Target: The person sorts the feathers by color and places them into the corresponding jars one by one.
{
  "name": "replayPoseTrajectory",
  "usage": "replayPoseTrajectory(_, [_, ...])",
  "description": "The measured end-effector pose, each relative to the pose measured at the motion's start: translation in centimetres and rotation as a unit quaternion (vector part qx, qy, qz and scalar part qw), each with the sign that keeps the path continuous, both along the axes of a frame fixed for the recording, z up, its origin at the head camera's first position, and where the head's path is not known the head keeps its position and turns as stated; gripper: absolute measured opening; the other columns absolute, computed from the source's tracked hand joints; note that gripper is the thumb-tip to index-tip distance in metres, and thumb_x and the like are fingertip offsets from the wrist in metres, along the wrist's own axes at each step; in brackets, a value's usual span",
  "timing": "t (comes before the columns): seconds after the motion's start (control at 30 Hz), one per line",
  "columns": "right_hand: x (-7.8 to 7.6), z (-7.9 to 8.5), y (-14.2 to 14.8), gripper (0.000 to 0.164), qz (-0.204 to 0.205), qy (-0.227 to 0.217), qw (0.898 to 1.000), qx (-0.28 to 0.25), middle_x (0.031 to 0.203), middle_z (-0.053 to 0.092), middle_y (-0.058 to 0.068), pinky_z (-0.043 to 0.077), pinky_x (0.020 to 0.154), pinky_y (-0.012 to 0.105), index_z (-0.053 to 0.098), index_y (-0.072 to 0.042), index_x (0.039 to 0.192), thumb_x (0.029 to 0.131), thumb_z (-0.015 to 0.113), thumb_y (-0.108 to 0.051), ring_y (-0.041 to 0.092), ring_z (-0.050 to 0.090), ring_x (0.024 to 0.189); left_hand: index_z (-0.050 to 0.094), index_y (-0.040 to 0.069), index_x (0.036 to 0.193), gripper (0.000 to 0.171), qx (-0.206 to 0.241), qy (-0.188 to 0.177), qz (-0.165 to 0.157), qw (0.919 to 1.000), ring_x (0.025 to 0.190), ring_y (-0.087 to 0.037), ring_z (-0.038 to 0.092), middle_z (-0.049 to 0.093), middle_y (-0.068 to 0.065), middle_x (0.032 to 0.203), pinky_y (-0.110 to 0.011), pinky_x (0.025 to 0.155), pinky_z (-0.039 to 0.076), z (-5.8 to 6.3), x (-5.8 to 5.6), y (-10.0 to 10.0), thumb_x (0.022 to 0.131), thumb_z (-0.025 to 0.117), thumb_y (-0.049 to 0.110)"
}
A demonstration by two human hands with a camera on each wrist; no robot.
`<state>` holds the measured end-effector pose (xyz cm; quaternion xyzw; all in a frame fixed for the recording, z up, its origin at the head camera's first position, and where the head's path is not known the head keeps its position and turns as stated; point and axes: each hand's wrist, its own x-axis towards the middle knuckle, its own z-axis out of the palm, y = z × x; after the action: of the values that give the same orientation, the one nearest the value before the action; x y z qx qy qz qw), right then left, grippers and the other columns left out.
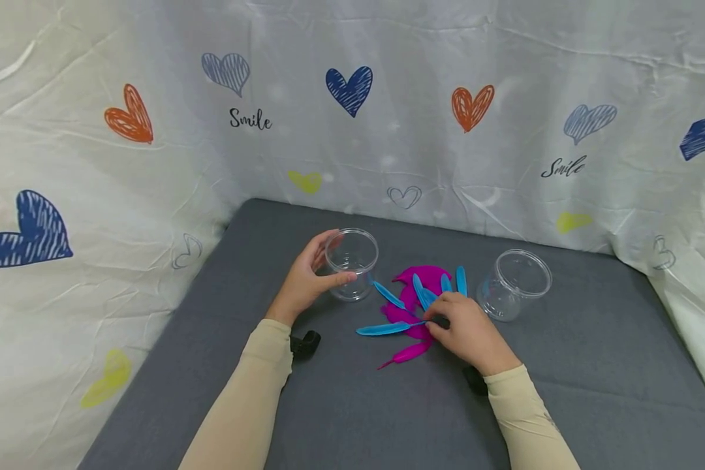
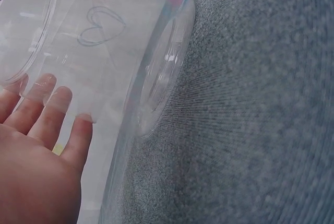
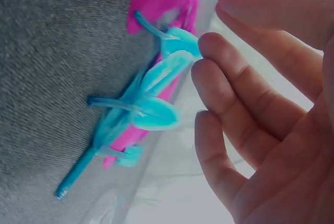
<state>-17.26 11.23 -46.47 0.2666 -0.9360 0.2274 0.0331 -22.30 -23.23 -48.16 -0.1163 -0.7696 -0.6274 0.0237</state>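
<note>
My left hand (image 1: 308, 281) grips a clear plastic jar (image 1: 352, 261), thumb at its near side and fingers behind its far left side. In the left wrist view, the fingertips (image 2: 61, 97) lie against the clear wall. Between the thumb and forefinger of my right hand (image 1: 467, 329) is the quill end of a blue feather (image 1: 383, 329), which points left. Beneath and around that hand lies a loose pile of magenta feathers (image 1: 410, 353) and more blue feathers (image 3: 156, 113). The right hand's other fingers (image 3: 224, 83) are bent and hold nothing.
A second clear jar (image 1: 523, 281) stands to the right of the feathers. Grey cloth (image 1: 376, 418) covers the table, and a white curtain (image 1: 411, 150) printed with hearts hangs behind and beside it.
</note>
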Motion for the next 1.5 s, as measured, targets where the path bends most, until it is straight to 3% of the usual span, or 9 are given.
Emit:
replayPoseTrajectory(0.23, [-0.2,2.1,0.6,0.007,-0.002,0.002,1.0,-0.029,0.1,0.073,-0.002,0.063,0.082,0.038,0.082,-0.017,0.1,0.095,0.083,-0.013,0.019,0.069,0.093,0.043,0.03,0.164,0.092,0.013,-0.002,-0.002,0.9999,0.16,-0.013,0.041,0.05,0.007,0.167,-0.051,0.136,0.028,0.0,-0.1,-0.3,0.087,0.094,0.027])
replayPoseTrajectory(0.47, [-1.3,6.1,1.2,0.007,0.011,0.05,0.998,-0.03,0.101,0.075,-0.001,0.063,0.082,0.042,0.082,-0.014,0.101,0.095,0.082,-0.01,0.019,0.069,0.094,0.044,0.03,0.164,0.092,0.013,-0.007,0.001,0.9999,0.16,-0.014,0.042,0.051,0.005,0.167,-0.05,0.136,0.029,0.1,0.4,-0.9,0.087,0.094,0.025])
replayPoseTrajectory(0.7, [-2.7,10.3,1.0,0.007,0.022,0.069,0.997,-0.021,0.104,0.076,0.0,0.063,0.087,0.045,0.082,-0.015,0.103,0.098,0.08,-0.011,0.019,0.071,0.097,0.039,0.024,0.167,0.097,0.015,-0.015,0.0,0.9998,0.161,-0.015,0.041,0.05,0.004,0.168,-0.053,0.135,0.028,-0.3,0.7,-1.2,0.087,0.094,0.024])
replayPoseTrajectory(0.87, [-4.0,12.2,-0.5,0.006,0.041,0.078,0.996,-0.007,0.103,0.076,0.001,0.063,0.089,0.045,0.082,-0.014,0.103,0.098,0.079,-0.011,0.021,0.071,0.098,0.042,0.03,0.166,0.096,0.013,-0.011,0.0,0.9998,0.159,-0.013,0.042,0.05,0.006,0.167,-0.052,0.135,0.03,-0.2,0.6,-1.2,0.086,0.095,0.025])
replayPoseTrajectory(1.17, [-6.0,12.7,-3.5,0.004,0.059,0.09,0.994,0.026,0.098,0.075,0.001,0.063,0.088,0.043,0.081,-0.014,0.1,0.096,0.08,-0.014,0.024,0.072,0.097,0.044,0.032,0.164,0.094,0.013,-0.009,-0.011,0.9998,0.159,-0.013,0.043,0.051,0.007,0.167,-0.053,0.135,0.031,-0.2,0.3,-1.0,0.085,0.096,0.028])
replayPoseTrajectory(1.37, [-6.5,12.2,-5.4,0.005,0.055,0.089,0.993,0.05,0.098,0.076,0.001,0.063,0.086,0.043,0.082,-0.014,0.1,0.095,0.08,-0.015,0.025,0.072,0.096,0.044,0.028,0.164,0.096,0.012,-0.007,-0.016,0.9998,0.159,-0.014,0.043,0.051,0.001,0.168,-0.054,0.134,0.032,0.1,0.3,-0.8,0.084,0.097,0.027])
replayPoseTrajectory(1.5, [-6.8,11.6,-6.7,0.005,0.071,0.112,0.989,0.066,0.095,0.077,0.001,0.062,0.084,0.041,0.082,-0.014,0.098,0.094,0.08,-0.014,0.023,0.071,0.091,0.045,0.029,0.164,0.096,0.012,-0.009,-0.014,0.9998,0.159,-0.015,0.044,0.052,0.002,0.167,-0.054,0.133,0.034,0.1,0.4,-0.7,0.083,0.097,0.027])
